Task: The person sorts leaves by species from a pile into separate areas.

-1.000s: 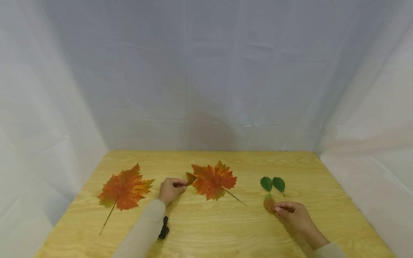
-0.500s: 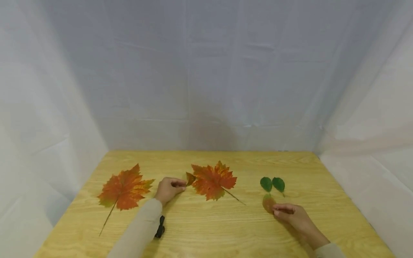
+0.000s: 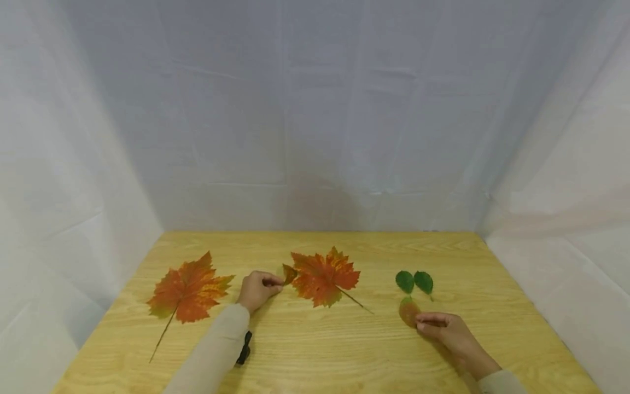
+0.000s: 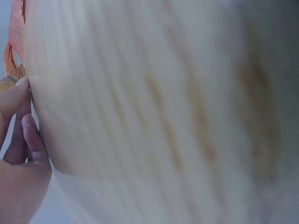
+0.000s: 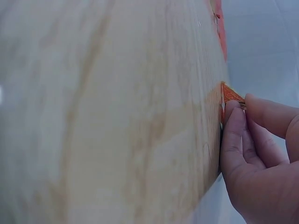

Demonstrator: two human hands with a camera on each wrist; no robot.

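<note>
My left hand [image 3: 259,290] pinches the edge of a small brownish-green leaf [image 3: 290,274] between thumb and fingers. That leaf lies against the left side of a red-orange maple-like leaf [image 3: 322,276], whose thin stem points to the lower right. On the right, my right hand [image 3: 453,334] pinches an oval orange-green leaf [image 3: 408,312] by its right edge. Just beyond it lie two green oval leaves, one on the left [image 3: 404,281] and one on the right [image 3: 424,282]. In the right wrist view, an orange leaf corner [image 5: 232,95] shows at the fingertips.
Another large red-orange leaf [image 3: 189,290] with a long stem lies at the left of the wooden table [image 3: 334,355]. A small black object [image 3: 244,348] is partly hidden by the left sleeve [image 3: 216,342]. White cloth [image 3: 320,109] hangs behind and at both sides.
The right hand has shifted slightly left with the oval leaf. My left wrist and sleeve have moved a little left, while the left fingertips stay at the small leaf.
</note>
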